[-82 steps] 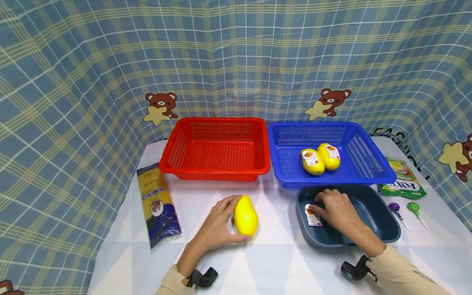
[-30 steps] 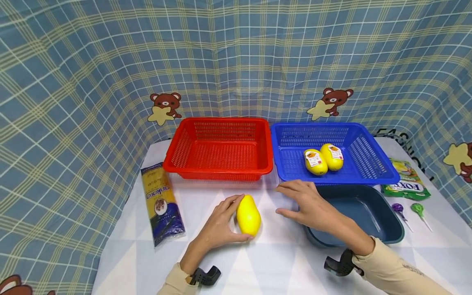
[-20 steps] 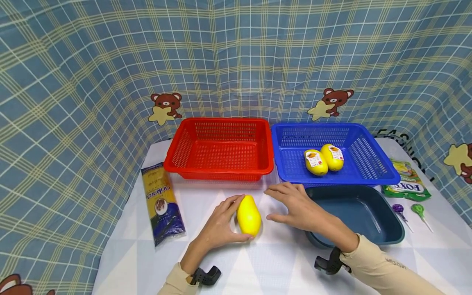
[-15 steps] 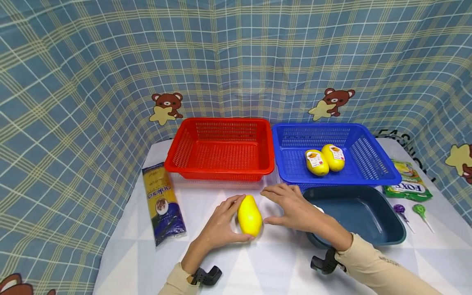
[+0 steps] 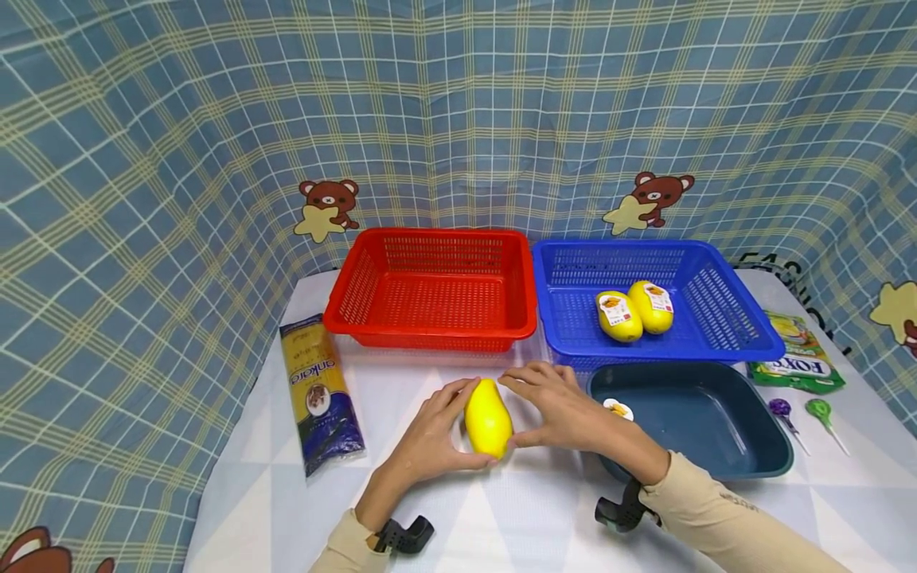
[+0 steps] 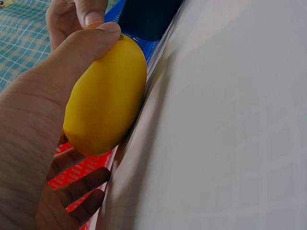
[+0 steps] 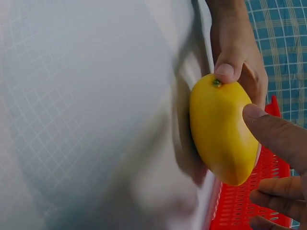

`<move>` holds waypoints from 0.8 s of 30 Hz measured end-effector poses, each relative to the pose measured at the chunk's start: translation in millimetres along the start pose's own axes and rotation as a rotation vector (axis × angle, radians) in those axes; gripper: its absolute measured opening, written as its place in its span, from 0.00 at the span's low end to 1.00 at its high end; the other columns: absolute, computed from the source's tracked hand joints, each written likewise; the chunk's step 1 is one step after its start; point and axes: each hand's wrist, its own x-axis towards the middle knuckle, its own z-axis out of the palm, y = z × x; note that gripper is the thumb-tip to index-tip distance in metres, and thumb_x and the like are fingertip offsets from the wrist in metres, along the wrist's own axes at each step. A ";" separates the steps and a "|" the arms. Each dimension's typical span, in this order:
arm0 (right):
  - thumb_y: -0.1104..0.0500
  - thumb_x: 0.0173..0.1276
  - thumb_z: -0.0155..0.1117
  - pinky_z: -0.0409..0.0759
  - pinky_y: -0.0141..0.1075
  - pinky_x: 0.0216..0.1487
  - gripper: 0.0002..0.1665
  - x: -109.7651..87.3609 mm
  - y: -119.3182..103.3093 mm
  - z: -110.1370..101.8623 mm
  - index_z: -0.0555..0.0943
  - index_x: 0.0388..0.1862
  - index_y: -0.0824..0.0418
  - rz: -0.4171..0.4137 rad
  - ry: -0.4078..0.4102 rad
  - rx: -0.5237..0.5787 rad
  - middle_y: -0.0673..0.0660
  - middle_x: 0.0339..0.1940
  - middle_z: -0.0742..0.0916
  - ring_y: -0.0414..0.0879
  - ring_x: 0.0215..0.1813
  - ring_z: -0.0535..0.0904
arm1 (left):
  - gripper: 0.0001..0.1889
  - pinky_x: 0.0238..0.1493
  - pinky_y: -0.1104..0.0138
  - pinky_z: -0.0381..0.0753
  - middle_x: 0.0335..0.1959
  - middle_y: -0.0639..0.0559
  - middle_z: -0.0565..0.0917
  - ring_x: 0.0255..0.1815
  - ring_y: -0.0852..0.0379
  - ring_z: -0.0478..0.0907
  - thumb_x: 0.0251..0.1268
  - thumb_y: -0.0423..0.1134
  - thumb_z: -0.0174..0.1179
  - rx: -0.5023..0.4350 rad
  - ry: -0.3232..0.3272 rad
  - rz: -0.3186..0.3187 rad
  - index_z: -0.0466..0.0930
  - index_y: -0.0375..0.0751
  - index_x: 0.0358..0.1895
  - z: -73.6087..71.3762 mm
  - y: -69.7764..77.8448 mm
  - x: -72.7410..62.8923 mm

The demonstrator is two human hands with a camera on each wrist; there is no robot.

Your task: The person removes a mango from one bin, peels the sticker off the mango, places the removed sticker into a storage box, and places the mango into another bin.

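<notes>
- Gripping a smooth yellow oval mango [image 5: 489,419]: left hand [image 5: 433,438], thumb pressed on the stem end, fingertips at the far end.
- Right hand [image 5: 566,410]: holding nothing, fingers loosely bent and spread apart. Thumb tip at the mango's right flank; can't confirm contact.
- Key relation: mango sits between both hands, long axis running near to far, narrow end pointing away, leaning slightly left. Left hand is nearer, already on it; right hand stands just beside.
- Mango appears to rest on the white cloth-covered bench [image 5: 537,517]; no sticker visible on it.
- Right of the right hand: dark teal plastic tub [image 5: 702,422]. White printed sticker [image 5: 618,409] shows inside its left end; what carries it is hidden.
- Beyond the hands: red perforated plastic basket [image 5: 430,329] on the left, blue perforated plastic basket [image 5: 666,350] on the right, side by side. Blue one has two stickered yellow mangoes [image 5: 626,331], touching.
- Far left: blue-and-gold "ankara" packet [image 5: 322,398].
- Far right: green FOX'S bag [image 5: 798,360], purple lollipop [image 5: 781,408], green lollipop [image 5: 818,409].
</notes>
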 end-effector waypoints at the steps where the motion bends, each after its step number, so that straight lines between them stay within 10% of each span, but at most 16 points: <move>1: 0.38 0.50 0.81 0.61 0.58 0.57 0.52 0.6 0.0 1.1 0.74 0.71 0.59 0.000 -0.005 0.002 0.54 0.68 0.77 0.54 0.67 0.66 | 0.60 0.61 0.54 0.73 0.74 0.56 0.64 0.64 0.52 0.68 0.41 0.73 0.72 0.004 -0.003 -0.005 0.56 0.54 0.80 0.0 -0.1 -0.4; 24: 0.28 0.42 0.79 0.58 0.60 0.64 0.71 12.7 -5.1 22.7 0.63 0.77 0.65 0.005 -0.066 -0.051 0.59 0.75 0.70 0.58 0.73 0.61 | 0.62 0.63 0.53 0.71 0.75 0.56 0.62 0.67 0.53 0.66 0.40 0.76 0.70 0.000 -0.017 -0.001 0.54 0.55 0.80 -0.9 -0.7 1.4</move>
